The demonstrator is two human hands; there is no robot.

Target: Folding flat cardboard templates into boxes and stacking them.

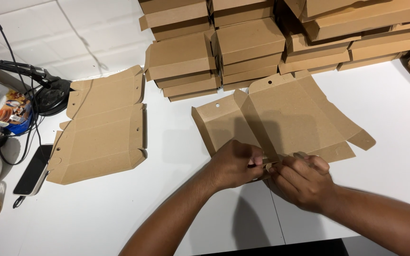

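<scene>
Both hands — left hand (236,163) and right hand (304,182) — pinch the near edge of a brown cardboard box (285,114), fingers closed on it, on the white counter (395,118).

Bright, even overhead light; soft shadows fall beneath the arms, focus sharp throughout.

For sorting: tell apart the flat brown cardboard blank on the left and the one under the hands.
The flat brown cardboard blank on the left lies untouched; the brown cardboard blank under the hands is pinched at its near edge by both hands, flaps lifting. Both are unfolded brown card with punched holes.
</scene>
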